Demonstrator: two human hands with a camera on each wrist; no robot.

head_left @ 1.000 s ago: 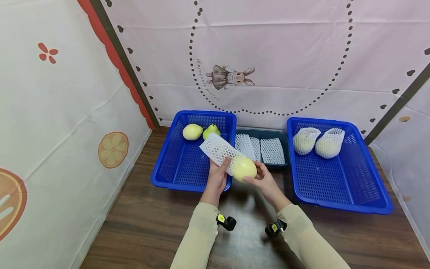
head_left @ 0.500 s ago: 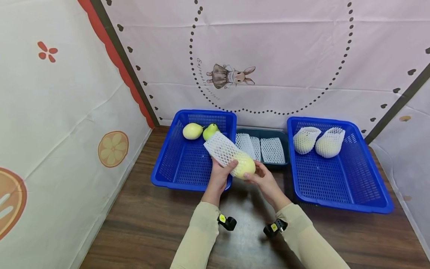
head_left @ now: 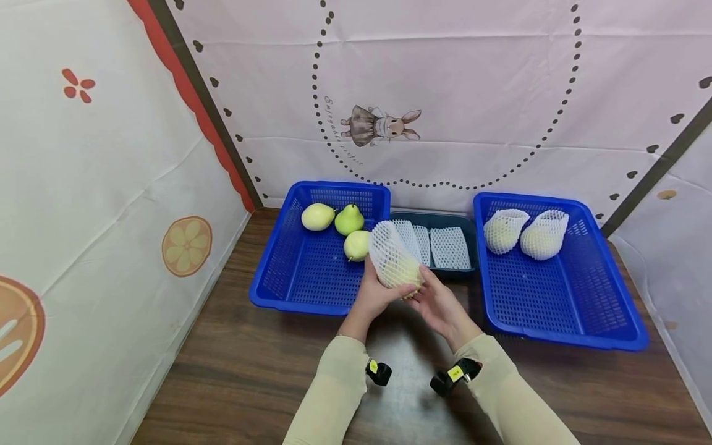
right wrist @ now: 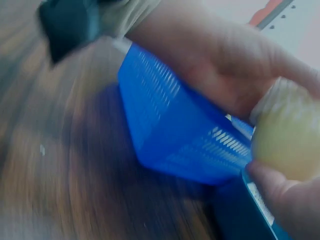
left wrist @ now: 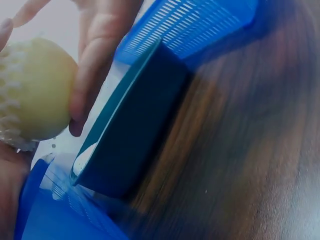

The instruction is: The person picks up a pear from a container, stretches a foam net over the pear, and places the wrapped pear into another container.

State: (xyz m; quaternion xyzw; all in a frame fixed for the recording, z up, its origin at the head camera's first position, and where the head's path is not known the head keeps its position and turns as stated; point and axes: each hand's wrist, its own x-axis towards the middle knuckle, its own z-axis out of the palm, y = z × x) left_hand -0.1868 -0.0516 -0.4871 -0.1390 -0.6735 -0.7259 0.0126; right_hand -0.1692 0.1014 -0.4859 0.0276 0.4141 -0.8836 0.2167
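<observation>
Between both hands is a yellow pear [head_left: 404, 272] inside a white foam net sleeve [head_left: 384, 244], whose empty end points up and to the left in the head view. The left hand [head_left: 379, 290] grips the sleeved pear from the left, thumb across its near side. Fingers of the right hand [head_left: 439, 304] hold the pear's lower right end. In the left wrist view, the pear's rounded end [left wrist: 47, 90] shows bare beyond the net edge. The right wrist view shows the pear [right wrist: 287, 135] between the two hands.
The left blue basket [head_left: 295, 307] holds three bare pears. Flat net sleeves lie in a dark green tray [head_left: 474, 244] behind the hands. Two pears in nets [head_left: 503, 232] [head_left: 544, 236] sit at the back of the right blue basket [head_left: 562, 337].
The net sleeve has been drawn further over the pear, and its empty end has swung rightward and more upright. A third bare pear now shows in the left basket.
</observation>
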